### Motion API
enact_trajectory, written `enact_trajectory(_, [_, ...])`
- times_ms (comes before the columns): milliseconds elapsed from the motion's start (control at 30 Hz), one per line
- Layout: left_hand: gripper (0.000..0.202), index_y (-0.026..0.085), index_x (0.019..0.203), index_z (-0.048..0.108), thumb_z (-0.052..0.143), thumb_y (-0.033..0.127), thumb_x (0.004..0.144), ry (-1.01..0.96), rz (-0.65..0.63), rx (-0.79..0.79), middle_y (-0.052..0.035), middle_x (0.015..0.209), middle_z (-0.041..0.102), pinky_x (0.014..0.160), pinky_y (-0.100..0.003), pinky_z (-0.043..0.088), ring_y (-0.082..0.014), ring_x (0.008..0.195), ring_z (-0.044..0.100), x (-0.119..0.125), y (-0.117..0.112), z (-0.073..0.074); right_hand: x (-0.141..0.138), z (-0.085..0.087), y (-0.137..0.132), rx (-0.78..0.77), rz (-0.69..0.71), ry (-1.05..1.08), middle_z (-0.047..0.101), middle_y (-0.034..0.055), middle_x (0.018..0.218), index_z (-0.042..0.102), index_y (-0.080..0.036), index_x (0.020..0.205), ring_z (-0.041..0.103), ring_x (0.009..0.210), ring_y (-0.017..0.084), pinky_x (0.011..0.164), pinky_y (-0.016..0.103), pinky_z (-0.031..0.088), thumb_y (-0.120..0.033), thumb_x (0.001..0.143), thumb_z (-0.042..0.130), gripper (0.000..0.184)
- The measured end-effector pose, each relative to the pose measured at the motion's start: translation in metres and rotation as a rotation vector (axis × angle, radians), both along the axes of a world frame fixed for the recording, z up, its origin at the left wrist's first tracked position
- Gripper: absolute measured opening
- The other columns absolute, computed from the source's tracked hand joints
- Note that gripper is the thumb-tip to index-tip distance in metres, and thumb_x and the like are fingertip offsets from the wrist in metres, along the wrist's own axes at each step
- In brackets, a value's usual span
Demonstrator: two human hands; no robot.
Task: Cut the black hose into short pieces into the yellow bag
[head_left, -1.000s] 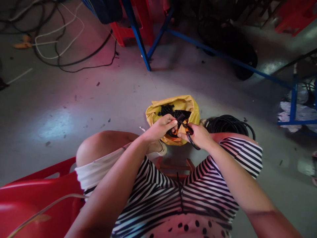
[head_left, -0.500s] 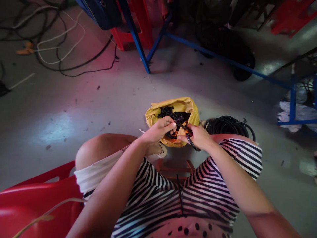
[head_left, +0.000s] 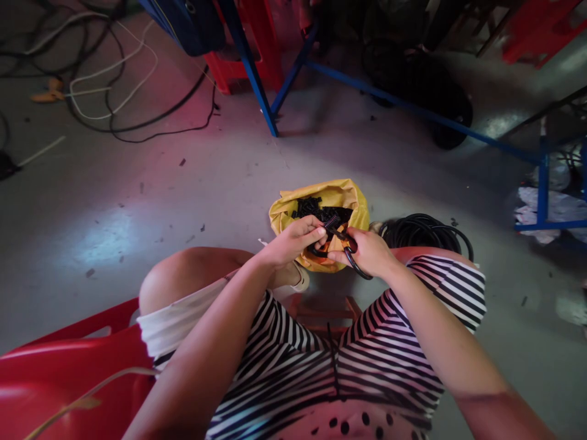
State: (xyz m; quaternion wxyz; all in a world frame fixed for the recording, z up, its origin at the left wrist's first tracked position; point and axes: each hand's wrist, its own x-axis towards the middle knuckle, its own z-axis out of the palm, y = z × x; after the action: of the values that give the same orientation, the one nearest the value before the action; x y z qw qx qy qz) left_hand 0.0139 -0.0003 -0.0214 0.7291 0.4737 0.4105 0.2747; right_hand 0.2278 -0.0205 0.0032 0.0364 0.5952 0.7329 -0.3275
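Over an open yellow bag (head_left: 348, 190) on the floor, my two hands work close together. My right hand (head_left: 367, 249) is closed around black-handled scissors (head_left: 355, 264), whose blades point left toward the other hand. Between the thumb and fingers of my left hand (head_left: 302, 237) is a small dark ridged piece (head_left: 331, 222), too small to name surely. The scissor blades lie right beside or against that piece. Inside the bag is a heap of small black pieces (head_left: 309, 206); my hands hide part of it.
Coiled black cable (head_left: 424, 232) lies right of the bag. A blue metal frame (head_left: 257, 73) and a red stool (head_left: 220, 70) stand ahead. Loose cables (head_left: 151, 125) spread at the upper left. A red plastic chair (head_left: 77, 366) is at my left.
Almost nothing differs. The dark ridged piece and the scissors have shifted very slightly in my hands, and both hands stay over the bag.
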Motion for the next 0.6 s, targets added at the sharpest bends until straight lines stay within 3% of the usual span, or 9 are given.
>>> enact_trajectory(600, [0.034,0.017,0.091,0.053,0.065,0.049,0.089,0.042,-0.013,0.042,0.0,0.076,0.06,0.067,-0.026,0.045,-0.0119,0.069,0.056,-0.0001,0.0003,-0.0015,0.0012,-0.0012,0.0001,0.007,0.032,-0.019,0.073,0.0099,0.097,0.061,-0.02,0.101,0.069,0.083,0.022,0.063,0.027,0.033,-0.073,0.082,0.065,0.057])
